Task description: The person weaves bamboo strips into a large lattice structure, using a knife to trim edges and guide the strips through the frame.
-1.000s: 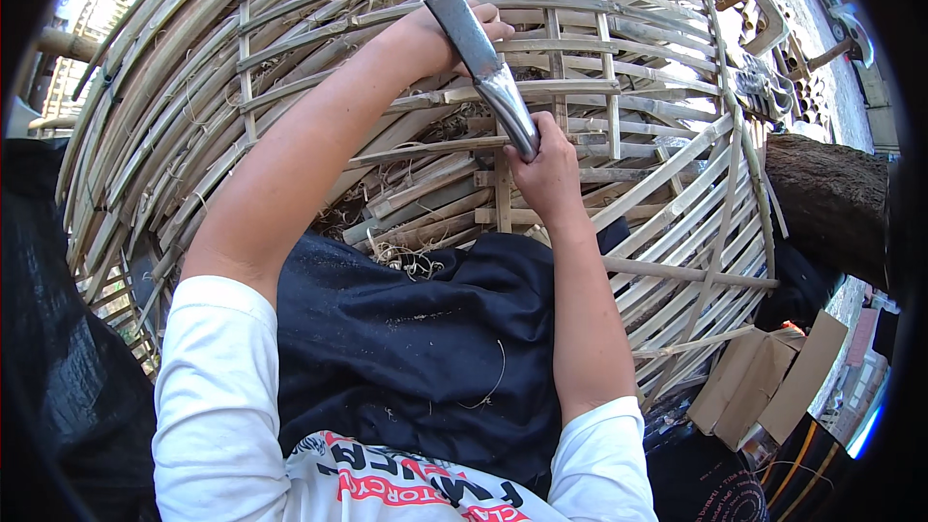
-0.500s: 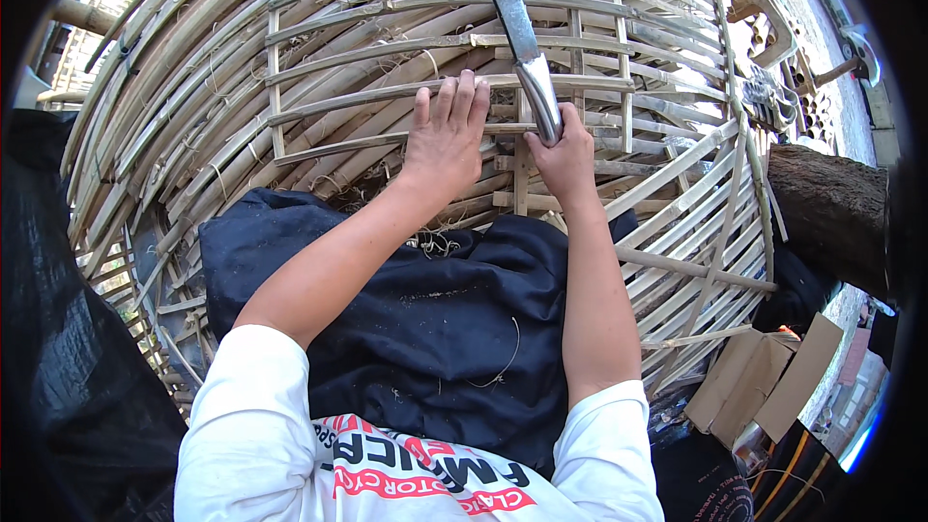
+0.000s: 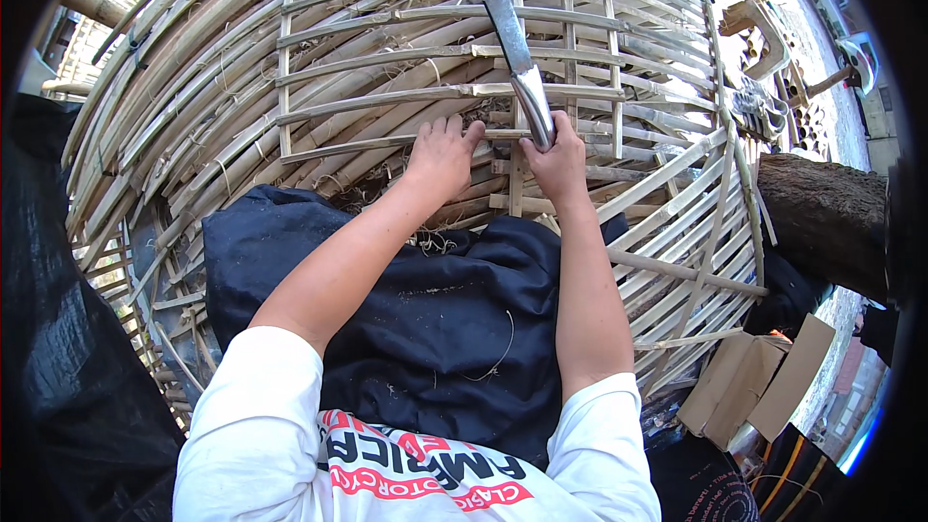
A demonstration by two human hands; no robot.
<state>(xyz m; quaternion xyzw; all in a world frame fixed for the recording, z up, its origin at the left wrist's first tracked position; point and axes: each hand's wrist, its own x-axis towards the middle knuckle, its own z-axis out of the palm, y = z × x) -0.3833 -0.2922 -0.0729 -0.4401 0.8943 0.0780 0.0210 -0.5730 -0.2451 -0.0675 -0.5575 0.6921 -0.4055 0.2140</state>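
A flat lattice of bamboo slats (image 3: 367,100) lies in front of me, long curved strips crossing several upright ones. My left hand (image 3: 443,157) is at its nearest long slat (image 3: 338,148), fingers bent over the far side and thumb apart; what lies under the palm is hidden. In my right hand (image 3: 559,157) is a knife (image 3: 527,72) with a broad, square-ended blade and a shiny metal handle. The blade points away from me, lying above the slats. The lower end of the handle is hidden in my fist.
Dark cloth (image 3: 435,300) covers my lap. Under the lattice lie many curved bamboo strips (image 3: 184,68). At the right are a woven bamboo panel (image 3: 677,261), a thick log (image 3: 822,217) and an open cardboard box (image 3: 793,377). Black sheeting (image 3: 77,329) hangs at the left.
My left hand has drawn nearer, its fingers going from stretched across the slats to bent over the nearest one. My right hand and the knife have shifted slightly left and down.
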